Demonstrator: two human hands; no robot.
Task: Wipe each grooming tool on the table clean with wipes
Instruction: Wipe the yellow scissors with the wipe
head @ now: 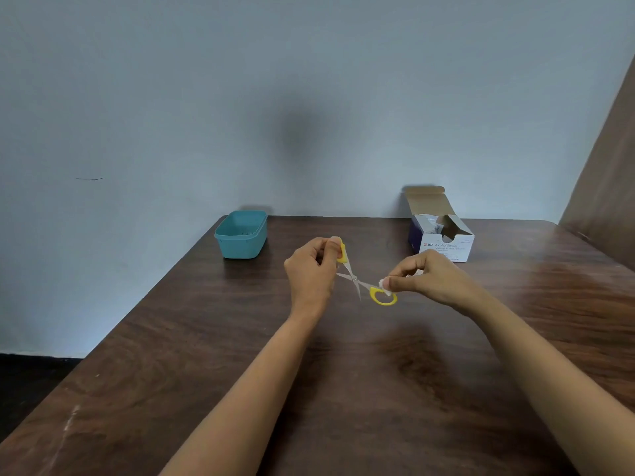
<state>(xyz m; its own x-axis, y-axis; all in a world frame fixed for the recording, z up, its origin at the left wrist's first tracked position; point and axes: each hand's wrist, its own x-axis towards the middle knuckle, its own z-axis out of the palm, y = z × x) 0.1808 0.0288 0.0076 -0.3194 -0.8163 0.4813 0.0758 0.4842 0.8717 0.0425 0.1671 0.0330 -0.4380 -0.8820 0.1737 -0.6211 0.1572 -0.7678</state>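
Pinching scissors by 1 handle in left hand, wipe in right hand; may slip onto splayed blades.

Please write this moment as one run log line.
left hand: holds small yellow-handled metal scissors, blades open | right hand: pinches white wipe against free handle | step: wiping scissors

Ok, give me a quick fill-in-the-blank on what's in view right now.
1. The left hand grips the scissors, whose blades are ____.
2. The right hand pinches a white wipe against a ____ handle loop.
3. The open box at the far right of the table reads "Alcohol ____".
Missing words: open; yellow; Swabs.
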